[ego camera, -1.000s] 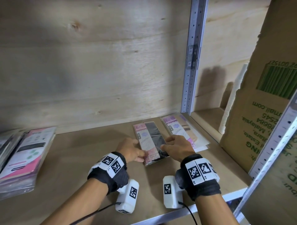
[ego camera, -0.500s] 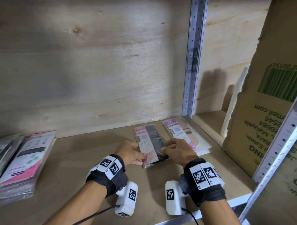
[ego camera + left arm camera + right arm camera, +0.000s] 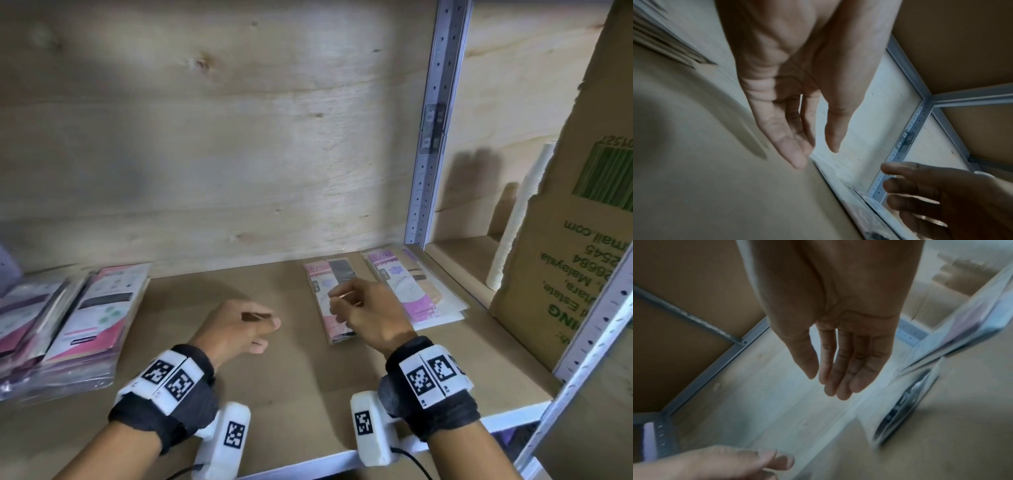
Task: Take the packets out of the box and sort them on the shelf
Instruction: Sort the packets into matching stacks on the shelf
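A pink and black packet lies flat on the shelf board, near the back. Just right of it lies a small stack of pink and white packets. My right hand hovers over the near half of the pink and black packet, fingers relaxed and holding nothing; the right wrist view shows the same hand with straight fingers. My left hand is to the left of that packet, clear of it and holding nothing. In the left wrist view its fingers hang loose above the board.
A bigger pile of pink packets sits at the shelf's left end. A brown cardboard box stands on the right, beyond a grey metal upright. Plywood closes the back. A white metal rim edges the shelf front.
Both hands have let go of the pink and black packet, which now lies on the shelf. My left hand has drawn away to the left; my right hand has lifted off it.
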Available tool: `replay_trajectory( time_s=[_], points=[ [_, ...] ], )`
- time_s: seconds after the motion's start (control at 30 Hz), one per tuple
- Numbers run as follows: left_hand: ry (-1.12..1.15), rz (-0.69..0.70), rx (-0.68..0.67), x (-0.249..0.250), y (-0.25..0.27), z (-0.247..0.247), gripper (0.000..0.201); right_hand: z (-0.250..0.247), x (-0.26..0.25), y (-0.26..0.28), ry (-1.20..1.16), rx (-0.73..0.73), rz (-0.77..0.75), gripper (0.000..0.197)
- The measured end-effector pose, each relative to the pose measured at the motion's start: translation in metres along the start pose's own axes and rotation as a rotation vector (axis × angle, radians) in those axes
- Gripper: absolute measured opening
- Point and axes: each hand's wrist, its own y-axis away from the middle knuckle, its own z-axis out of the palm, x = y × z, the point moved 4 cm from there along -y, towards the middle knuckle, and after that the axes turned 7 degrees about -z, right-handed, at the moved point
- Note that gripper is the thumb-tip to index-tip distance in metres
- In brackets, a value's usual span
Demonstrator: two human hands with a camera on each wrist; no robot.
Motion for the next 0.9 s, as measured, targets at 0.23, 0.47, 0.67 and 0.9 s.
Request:
replay_trajectory(
  time_s=[0.23, 0.47, 0.67, 0.9],
  points=[
    [0.041, 0.058, 0.225, -0.033, 0.034, -0.107, 0.020, 0.073, -0.027, 0.015, -0.178, -0.241, -0.025, 0.016],
    [0.154, 0.047, 0.472, -0.042, 0.040, -0.208, 0.014, 0.164, -0.076, -0.005, -0.245, -0.395, 0.001, 0.016],
    [0.207, 0.012, 0.534, -0.064, 0.037, -0.250, 0.014, 0.250, -0.106, -0.033, -0.221, -0.486, 0.092, 0.016],
    [0.252, 0.010, 0.522, -0.083, 0.049, -0.270, 0.021, 0.329, -0.112, -0.058, -0.039, -0.477, 0.118, 0.043]
  ],
)
